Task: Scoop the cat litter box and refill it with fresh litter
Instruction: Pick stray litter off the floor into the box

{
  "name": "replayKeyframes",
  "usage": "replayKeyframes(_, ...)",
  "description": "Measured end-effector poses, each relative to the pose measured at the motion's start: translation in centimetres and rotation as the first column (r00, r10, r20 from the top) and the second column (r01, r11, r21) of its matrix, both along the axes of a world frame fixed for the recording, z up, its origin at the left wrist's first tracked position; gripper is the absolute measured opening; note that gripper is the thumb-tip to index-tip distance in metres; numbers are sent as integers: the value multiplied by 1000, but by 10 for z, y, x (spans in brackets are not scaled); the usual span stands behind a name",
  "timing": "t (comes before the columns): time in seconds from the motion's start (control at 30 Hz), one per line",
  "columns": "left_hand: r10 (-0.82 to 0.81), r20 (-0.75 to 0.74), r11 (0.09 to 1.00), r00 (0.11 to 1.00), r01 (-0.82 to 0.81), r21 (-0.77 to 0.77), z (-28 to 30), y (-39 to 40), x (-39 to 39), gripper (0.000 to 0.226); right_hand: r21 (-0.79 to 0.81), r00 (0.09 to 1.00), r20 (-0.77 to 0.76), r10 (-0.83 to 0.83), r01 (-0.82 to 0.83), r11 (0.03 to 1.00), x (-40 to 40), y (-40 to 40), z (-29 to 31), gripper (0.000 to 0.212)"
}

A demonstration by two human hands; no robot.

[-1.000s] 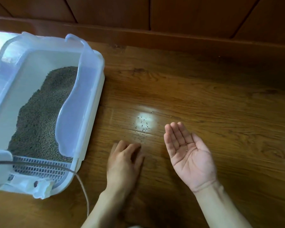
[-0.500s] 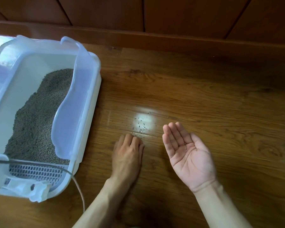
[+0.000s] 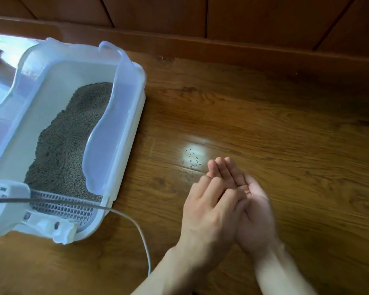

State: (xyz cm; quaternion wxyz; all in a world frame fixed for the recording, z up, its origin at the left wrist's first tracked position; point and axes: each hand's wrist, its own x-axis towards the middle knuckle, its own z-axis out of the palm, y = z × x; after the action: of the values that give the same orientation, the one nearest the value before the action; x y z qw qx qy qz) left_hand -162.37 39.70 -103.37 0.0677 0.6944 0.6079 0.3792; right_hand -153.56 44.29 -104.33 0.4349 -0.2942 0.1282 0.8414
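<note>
The litter box already holds a deep bed of grey litter. Right of it, stray granules dot the wooden floor. The right hand lies cupped, palm up; the left hand drops grains into it, fingertips bunched. Only cleanup looks left.

Bare forearms, no sleeves; left grip and right grip ungloved
</note>
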Motion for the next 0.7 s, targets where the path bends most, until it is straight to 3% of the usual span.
replayKeyframes(0.17, 32, 140, 997, 990, -41, 63, 7, -6, -4, 11, -2, 999, -37, -16, 16, 1000, -1, -1, 6, 38)
replayKeyframes(0.3, 240, 299, 969, 924, -246, -17, 7, -4, -35, 13, -10, 997, -59, -41, 41, 999, 2, 2, -2, 44)
replayKeyframes(0.4, 473, 178, 859, 863, -407, -311, -19, -2, -75, 11, -4, 998, -14, -57, 57, 998, 7, 4, -4, 49)
replayKeyframes(0.5, 492, -44, 715, 870, -432, -550, -43, -3, -109, 34, 29, 997, -16, -81, 81, 996, 12, 6, 0, 49)
replayKeyframes(0.57, 419, -132, 704, 898, -413, -578, -43, -5, -114, 34, 41, 997, 0, -79, 79, 996, 15, 7, -1, 48)
replayKeyframes(0.7, 268, -188, 778, 945, -327, -536, -40, -15, -106, 35, 51, 996, -5, -90, 90, 995, 18, 7, 1, 46)
